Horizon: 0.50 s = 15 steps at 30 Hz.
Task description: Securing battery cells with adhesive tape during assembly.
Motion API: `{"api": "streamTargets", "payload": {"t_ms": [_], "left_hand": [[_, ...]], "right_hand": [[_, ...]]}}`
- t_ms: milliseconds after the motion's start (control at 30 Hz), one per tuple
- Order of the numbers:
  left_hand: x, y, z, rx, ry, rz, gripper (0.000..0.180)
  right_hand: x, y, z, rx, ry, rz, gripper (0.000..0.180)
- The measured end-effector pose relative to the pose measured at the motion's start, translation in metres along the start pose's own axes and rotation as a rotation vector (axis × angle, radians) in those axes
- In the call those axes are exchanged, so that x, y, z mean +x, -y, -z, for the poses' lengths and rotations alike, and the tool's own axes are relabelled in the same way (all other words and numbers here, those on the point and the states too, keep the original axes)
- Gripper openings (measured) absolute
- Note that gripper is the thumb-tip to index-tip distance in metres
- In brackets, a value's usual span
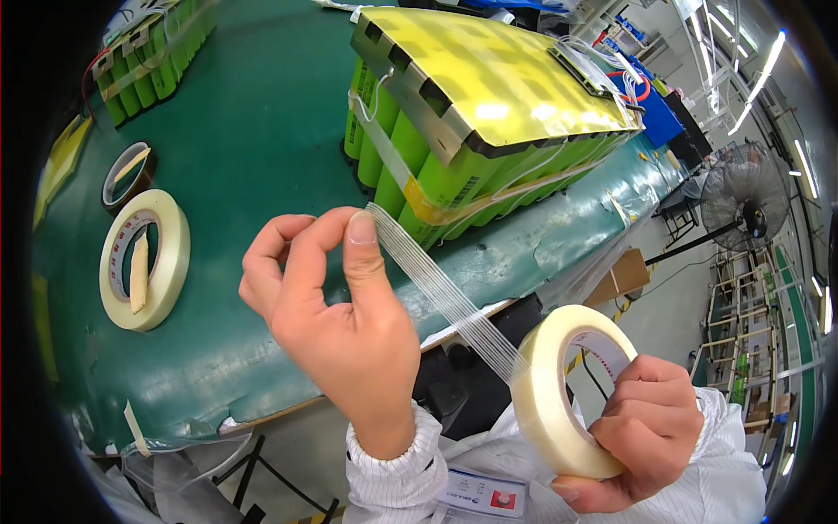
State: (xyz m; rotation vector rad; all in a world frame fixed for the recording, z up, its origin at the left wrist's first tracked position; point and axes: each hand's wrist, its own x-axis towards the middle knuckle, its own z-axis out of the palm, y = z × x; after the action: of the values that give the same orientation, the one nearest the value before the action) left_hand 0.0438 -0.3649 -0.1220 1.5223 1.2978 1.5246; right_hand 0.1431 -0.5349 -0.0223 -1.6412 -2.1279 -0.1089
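Observation:
A roll of clear, thread-striped filament tape (pixel 546 393) is gripped in my right hand (pixel 648 437), its fingers wrapped through the core and round the rim. From it a straight strip stretches up and left to my left hand (pixel 340 288), which pinches the free end between thumb and forefinger. Just beyond that pinch stands a battery pack (pixel 489 113) of green cylindrical cells under a yellow sheet. A band of tape (pixel 489 203) runs round the pack's sides, with an amber patch at the near corner. Neither hand touches the pack.
On the green work table (pixel 253 166), at left, lie another pale tape roll (pixel 170 279) and a brown tape roll (pixel 112 188). A second green-celled pack (pixel 153 65) sits at the far left. Off the table's right side stand a black fan (pixel 746 192) and a cardboard box (pixel 618 278).

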Motion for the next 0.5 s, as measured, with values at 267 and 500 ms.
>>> {"api": "streamTargets", "payload": {"t_ms": [267, 500], "left_hand": [[0.005, -0.001, -0.018, -0.078, -0.058, -0.018, 0.013], [0.004, -0.002, -0.026, -0.015, -0.048, 0.004, 0.015]], "right_hand": [[0.007, 0.001, -0.005, -0.021, -0.034, -0.006, 0.05], [0.013, 0.006, -0.004, -0.068, -0.004, 0.003, 0.05]]}}
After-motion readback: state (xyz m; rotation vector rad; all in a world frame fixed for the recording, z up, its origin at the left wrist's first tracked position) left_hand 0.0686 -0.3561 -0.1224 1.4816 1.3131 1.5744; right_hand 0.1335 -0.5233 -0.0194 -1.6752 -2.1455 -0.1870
